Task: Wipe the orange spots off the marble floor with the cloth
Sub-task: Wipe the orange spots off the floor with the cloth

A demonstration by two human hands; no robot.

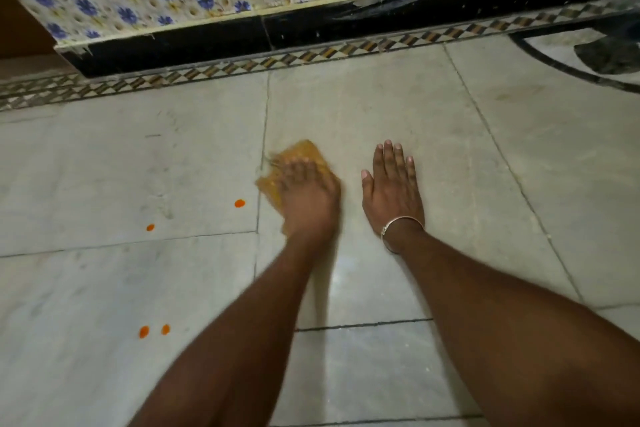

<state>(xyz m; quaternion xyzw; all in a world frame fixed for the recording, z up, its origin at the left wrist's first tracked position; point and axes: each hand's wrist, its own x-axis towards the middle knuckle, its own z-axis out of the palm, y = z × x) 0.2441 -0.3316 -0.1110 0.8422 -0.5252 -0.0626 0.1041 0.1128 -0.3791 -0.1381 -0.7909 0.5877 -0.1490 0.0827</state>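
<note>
Pressing cloth (300, 157), left hand (308, 194), seemingly four orange spots (239, 203)

**Dim, warm light with motion blur on one hand**

The scene is dim and yellowish. A soft pale sheen lies on the marble floor (346, 274) between the forearms. The left hand (308, 194) and the cloth (301, 152) under it are smeared by motion blur; the right hand (391, 184) is sharp. Wide-angle distortion bends the patterned border (311, 57) and wall base. Shadows are faint.
</note>
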